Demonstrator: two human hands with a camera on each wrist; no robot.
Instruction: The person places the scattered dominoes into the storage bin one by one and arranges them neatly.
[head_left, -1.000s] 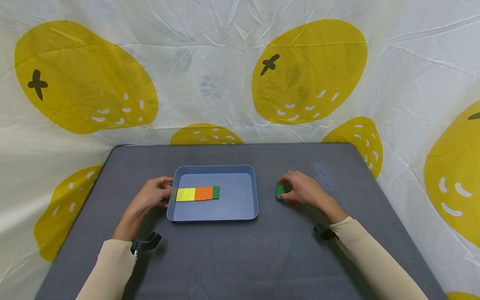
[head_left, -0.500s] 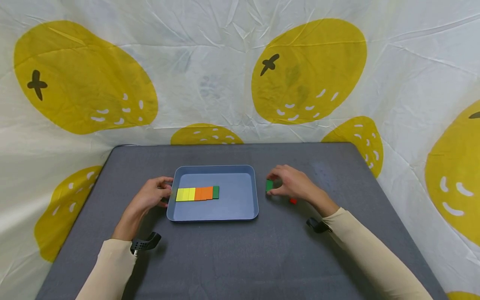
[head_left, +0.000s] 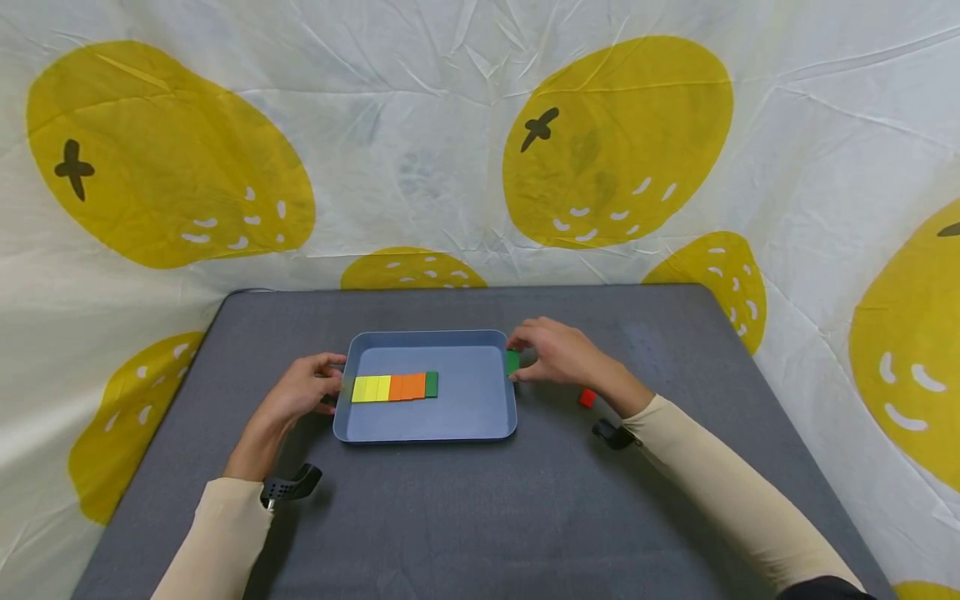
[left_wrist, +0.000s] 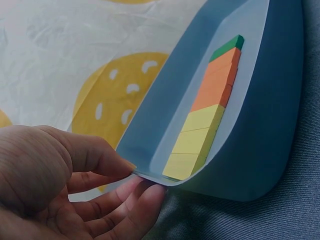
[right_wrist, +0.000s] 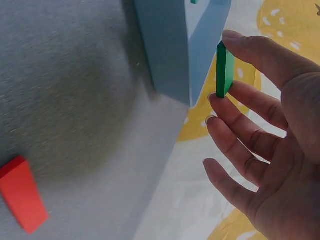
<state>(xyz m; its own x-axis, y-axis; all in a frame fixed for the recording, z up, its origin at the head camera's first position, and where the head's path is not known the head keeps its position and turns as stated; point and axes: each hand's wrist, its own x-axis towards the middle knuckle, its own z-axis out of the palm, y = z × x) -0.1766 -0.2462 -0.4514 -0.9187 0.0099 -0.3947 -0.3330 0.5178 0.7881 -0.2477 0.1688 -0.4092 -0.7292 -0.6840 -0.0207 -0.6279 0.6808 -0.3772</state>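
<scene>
My left hand [head_left: 303, 387] pinches the left rim of a blue-grey tray [head_left: 457, 421], thumb and fingers meeting at the edge in the left wrist view. Inside the tray runs a row of small flat blocks: yellow blocks [head_left: 371, 388], then orange blocks [head_left: 407, 387], then one green block [head_left: 431, 384] at the right end. Between thumb and fingertips, my right hand [head_left: 555, 354] holds another green block [right_wrist: 225, 70] upright, over the tray's right edge in the head view. A red block [head_left: 588, 397] lies on the table below my right wrist.
The dark grey cloth-covered table [head_left: 450, 517] spreads around the tray. Behind it hangs a white curtain [head_left: 420, 167] printed with large yellow fruit. The tray's right half is bare floor and raised walls.
My right hand has carried the green block leftward from beside the red block to the tray's right edge, uncovering the red block. My left hand and the tray have stayed put.
</scene>
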